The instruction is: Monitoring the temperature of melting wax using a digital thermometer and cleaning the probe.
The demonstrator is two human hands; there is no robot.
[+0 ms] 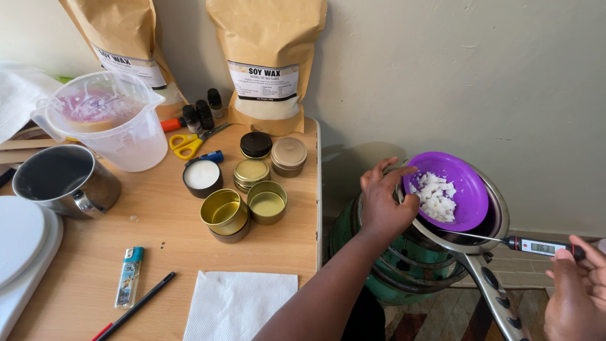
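Over the pan, left fingers [404,180] grip purple bowl [449,189] of white chunks; right fingers [584,256] pinch thermometer [540,247].

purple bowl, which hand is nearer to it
Left. The left hand grips the purple bowl at its rim; the right hand is apart, lower right, holding the thermometer.

The right hand [577,290] is cut off by the picture's edge. The thermometer [543,247] screen is too small to read. The purple bowl [467,183] hides the inside of the pan [499,215]. The white plate [19,246] runs off the left side.
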